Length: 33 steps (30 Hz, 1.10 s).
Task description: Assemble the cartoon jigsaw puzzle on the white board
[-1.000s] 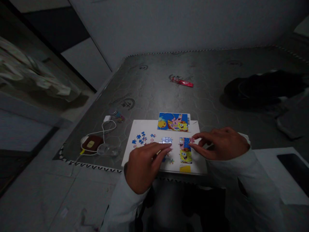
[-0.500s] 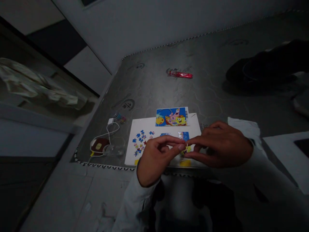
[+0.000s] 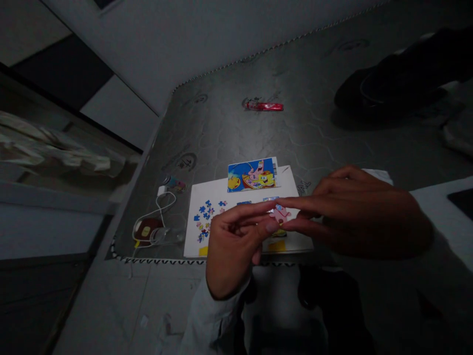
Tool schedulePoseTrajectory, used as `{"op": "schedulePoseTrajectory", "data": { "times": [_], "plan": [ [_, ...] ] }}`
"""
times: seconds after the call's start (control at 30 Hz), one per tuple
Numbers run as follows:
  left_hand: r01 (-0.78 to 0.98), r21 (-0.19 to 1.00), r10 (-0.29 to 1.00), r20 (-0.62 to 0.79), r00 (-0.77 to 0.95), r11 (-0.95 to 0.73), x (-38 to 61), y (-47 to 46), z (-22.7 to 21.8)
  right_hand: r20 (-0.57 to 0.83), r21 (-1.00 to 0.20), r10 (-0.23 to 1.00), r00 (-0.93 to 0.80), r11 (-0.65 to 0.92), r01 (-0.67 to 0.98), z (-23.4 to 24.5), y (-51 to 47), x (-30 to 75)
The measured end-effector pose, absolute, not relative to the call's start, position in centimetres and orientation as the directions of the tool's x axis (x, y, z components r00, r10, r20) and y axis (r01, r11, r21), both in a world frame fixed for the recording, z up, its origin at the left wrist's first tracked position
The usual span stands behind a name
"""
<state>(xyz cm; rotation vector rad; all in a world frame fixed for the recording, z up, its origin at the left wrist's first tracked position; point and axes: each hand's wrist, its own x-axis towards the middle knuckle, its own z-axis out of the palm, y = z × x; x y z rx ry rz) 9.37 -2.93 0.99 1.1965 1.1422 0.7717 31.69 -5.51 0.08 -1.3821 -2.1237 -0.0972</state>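
Observation:
Between the fingertips of both hands, above the white board [image 3: 218,190], is a pink and blue jigsaw piece [image 3: 281,214]; whether it is one piece or two joined I cannot tell. My left hand [image 3: 236,236] pinches it from the left with thumb and fingers. From the right, my right hand [image 3: 343,212] grips it between thumb and index finger. Several loose jigsaw pieces [image 3: 207,213] lie on the board's left part. A picture card [image 3: 252,175] of cartoon figures rests at the board's far edge. More blue pieces behind my fingers are partly hidden.
Left of the board are a white charger with cable [image 3: 162,191], a brown case [image 3: 151,230] and a clear cup-like object [image 3: 170,235]. A red packet [image 3: 265,106] lies farther back. At the right are a dark hat-like object [image 3: 364,93] and a white sheet [image 3: 436,197].
The view has shifted a little. The piece between my hands has turned, now showing its pink and blue face instead of its edge. My right hand has come up nearer the camera.

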Motion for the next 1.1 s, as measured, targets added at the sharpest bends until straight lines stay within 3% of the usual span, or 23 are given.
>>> {"op": "schedulePoseTrajectory", "data": {
  "times": [0.1, 0.23, 0.33, 0.43, 0.57, 0.63, 0.7, 0.83, 1.0, 1.1],
  "plan": [
    [0.130, 0.964, 0.923, -0.259, 0.284, 0.230, 9.5, -3.1, 1.3, 0.586, -0.204, 0.756, -0.293, 0.487, 0.849, -0.4, -5.7, 31.5],
    [0.114, 0.965, 0.914, -0.261, 0.310, 0.236, 9.5, -3.0, 1.3, 0.498, -0.197, 0.775, -0.389, 0.538, 0.820, -0.1, -5.5, 32.5],
    [0.082, 0.964, 0.916, -0.267, 0.300, 0.254, 9.5, -3.0, 1.0, 0.484, -0.164, 0.717, -0.501, 0.637, 0.753, 0.4, -5.5, 32.9],
    [0.075, 0.962, 0.910, -0.271, 0.312, 0.261, 9.2, -2.7, 0.5, 0.566, -0.116, 0.733, -0.377, 0.524, 0.844, 0.2, -5.4, 32.7],
    [0.223, 0.959, 0.900, -0.248, 0.359, 0.175, 7.9, -1.0, -0.3, 0.358, -0.240, 0.811, -0.463, 0.560, 0.793, -1.7, -3.9, 33.1],
    [0.321, 0.938, 0.902, -0.244, 0.356, 0.128, 7.1, 0.2, -1.0, 0.319, -0.292, 0.853, -0.413, 0.503, 0.814, -3.9, -2.5, 33.4],
    [0.396, 0.912, 0.903, -0.259, 0.343, 0.111, 6.5, 1.3, -2.0, 0.309, -0.309, 0.916, -0.257, 0.352, 0.884, -6.5, -1.2, 33.5],
    [0.470, 0.877, 0.903, -0.275, 0.329, 0.096, 6.5, 2.3, -4.1, 0.140, -0.387, 0.928, -0.346, 0.373, 0.843, -11.6, 0.5, 33.3],
    [0.595, 0.802, 0.910, -0.217, 0.354, -0.040, 7.3, 2.5, -5.4, 0.187, -0.348, 0.933, -0.307, 0.355, 0.868, -15.0, 0.9, 32.6],
    [0.653, 0.757, 0.908, -0.244, 0.340, -0.040, 7.4, 2.6, -5.8, 0.207, -0.360, 0.920, -0.333, 0.388, 0.848, -15.5, 0.8, 32.6]
  ]
}}
